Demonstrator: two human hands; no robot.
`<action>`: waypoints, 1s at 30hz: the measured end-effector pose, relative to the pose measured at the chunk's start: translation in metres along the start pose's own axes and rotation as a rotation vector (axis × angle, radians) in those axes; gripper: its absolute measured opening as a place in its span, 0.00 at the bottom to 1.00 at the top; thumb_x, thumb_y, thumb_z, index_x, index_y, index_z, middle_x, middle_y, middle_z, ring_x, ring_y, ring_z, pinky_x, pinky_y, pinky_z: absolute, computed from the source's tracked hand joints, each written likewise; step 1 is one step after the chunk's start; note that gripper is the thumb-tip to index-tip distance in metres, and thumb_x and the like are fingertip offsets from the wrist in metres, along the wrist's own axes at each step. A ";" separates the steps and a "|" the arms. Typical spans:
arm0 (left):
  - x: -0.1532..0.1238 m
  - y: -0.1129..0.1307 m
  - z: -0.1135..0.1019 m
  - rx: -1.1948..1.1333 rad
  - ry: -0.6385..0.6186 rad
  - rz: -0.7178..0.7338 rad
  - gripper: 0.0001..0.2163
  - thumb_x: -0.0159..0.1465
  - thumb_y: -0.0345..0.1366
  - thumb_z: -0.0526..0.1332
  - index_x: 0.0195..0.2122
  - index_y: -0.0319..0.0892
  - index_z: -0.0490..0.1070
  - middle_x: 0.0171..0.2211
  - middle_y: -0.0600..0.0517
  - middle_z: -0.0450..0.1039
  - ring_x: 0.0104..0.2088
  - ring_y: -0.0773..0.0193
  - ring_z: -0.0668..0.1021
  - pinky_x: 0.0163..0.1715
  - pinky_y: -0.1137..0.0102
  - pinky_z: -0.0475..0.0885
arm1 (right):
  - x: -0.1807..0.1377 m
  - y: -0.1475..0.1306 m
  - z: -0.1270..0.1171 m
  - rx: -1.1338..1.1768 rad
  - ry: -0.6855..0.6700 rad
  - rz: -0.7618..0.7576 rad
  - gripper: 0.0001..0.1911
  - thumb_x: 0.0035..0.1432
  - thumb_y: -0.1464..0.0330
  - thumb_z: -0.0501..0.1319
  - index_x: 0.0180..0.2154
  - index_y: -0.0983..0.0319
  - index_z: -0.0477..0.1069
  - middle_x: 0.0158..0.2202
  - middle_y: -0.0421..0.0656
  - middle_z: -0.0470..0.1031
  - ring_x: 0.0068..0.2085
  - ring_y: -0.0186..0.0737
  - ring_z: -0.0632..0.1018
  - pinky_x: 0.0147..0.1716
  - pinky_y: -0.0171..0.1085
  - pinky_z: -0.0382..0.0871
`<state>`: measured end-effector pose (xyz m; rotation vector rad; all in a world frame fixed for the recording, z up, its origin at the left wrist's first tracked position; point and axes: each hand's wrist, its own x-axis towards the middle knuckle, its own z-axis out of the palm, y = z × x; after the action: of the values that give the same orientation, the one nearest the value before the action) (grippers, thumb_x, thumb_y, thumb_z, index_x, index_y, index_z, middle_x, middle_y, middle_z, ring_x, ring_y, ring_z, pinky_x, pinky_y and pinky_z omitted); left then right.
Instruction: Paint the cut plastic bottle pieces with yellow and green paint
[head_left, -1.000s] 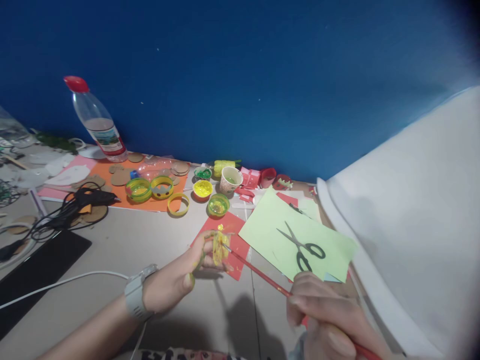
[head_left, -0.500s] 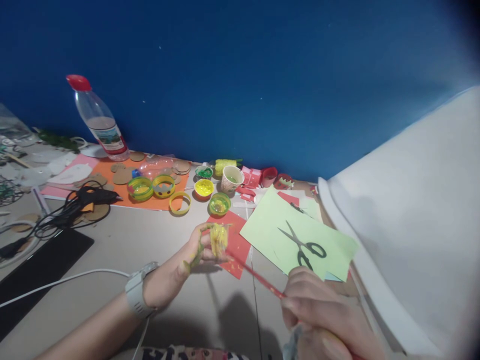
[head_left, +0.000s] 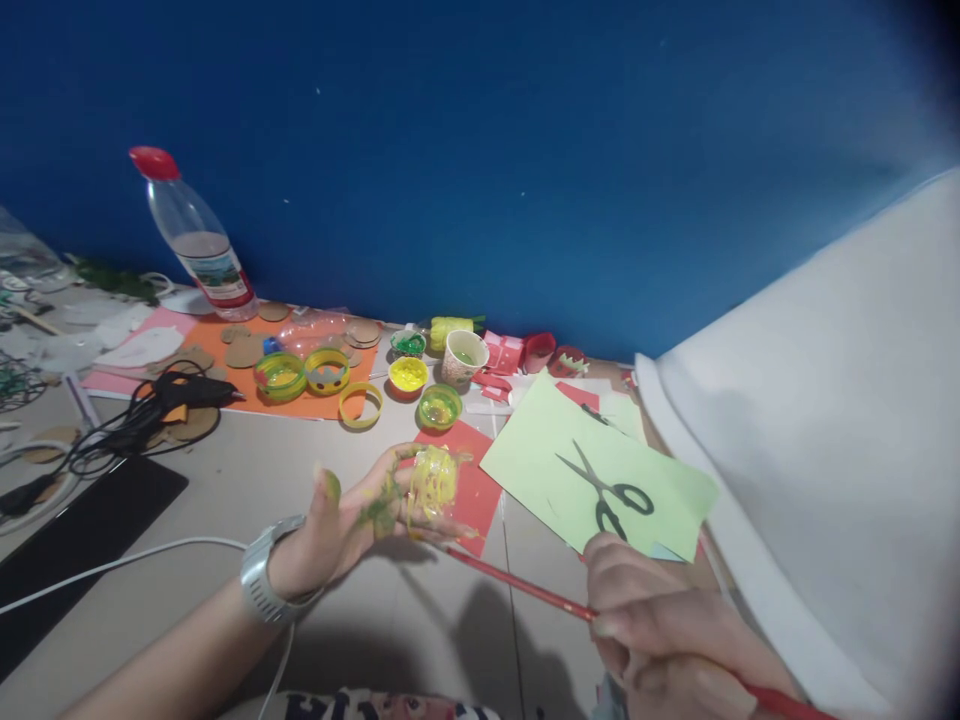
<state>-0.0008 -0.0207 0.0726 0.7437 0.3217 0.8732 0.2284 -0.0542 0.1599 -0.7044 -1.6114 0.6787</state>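
Note:
My left hand is turned palm up, thumb held away, and green and yellow paint smears its skin. Across its spread fingers rests a small clear plastic piece streaked with yellow paint; its exact shape is hard to make out. At the lower right, my right hand is closed round a red paintbrush, whose far end points at the left fingertips, just below the plastic piece. Beneath the left fingers lies red paper. Behind it stand a cup of yellow paint and a green-rimmed cup.
Scissors lie on light green paper at the right. A paper cup stands behind the paint cups. Yellow rings, a glue gun with a tangled cable, a red-capped bottle and a black slab occupy the left.
My left hand has turned flatter, with its thumb swung out from the plastic piece and its fingers more spread. The brush tip has dropped below the piece, and my right hand has shifted slightly right.

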 end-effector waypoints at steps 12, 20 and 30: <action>-0.001 0.012 0.007 -0.135 -0.003 -0.037 0.45 0.52 0.75 0.45 0.60 0.46 0.62 0.48 0.42 0.79 0.51 0.40 0.78 0.53 0.48 0.63 | 0.007 -0.001 0.000 -0.011 0.055 0.002 0.17 0.68 0.60 0.54 0.33 0.62 0.73 0.16 0.35 0.65 0.15 0.32 0.65 0.19 0.36 0.62; 0.001 0.013 0.009 -0.221 0.032 -0.017 0.44 0.53 0.73 0.47 0.60 0.46 0.64 0.57 0.43 0.72 0.53 0.41 0.77 0.52 0.49 0.66 | 0.007 0.001 -0.010 -0.007 -0.030 -0.025 0.17 0.70 0.61 0.51 0.36 0.62 0.74 0.18 0.37 0.68 0.16 0.33 0.68 0.19 0.37 0.63; 0.001 0.021 0.011 -0.219 -0.005 -0.020 0.44 0.53 0.74 0.46 0.60 0.46 0.65 0.56 0.43 0.73 0.52 0.39 0.77 0.51 0.47 0.67 | 0.008 0.000 -0.017 -0.006 0.026 0.013 0.16 0.69 0.63 0.52 0.34 0.62 0.74 0.19 0.38 0.70 0.17 0.33 0.69 0.20 0.38 0.64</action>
<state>-0.0067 -0.0163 0.0949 0.5390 0.2243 0.8722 0.2444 -0.0477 0.1673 -0.7261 -1.5867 0.6716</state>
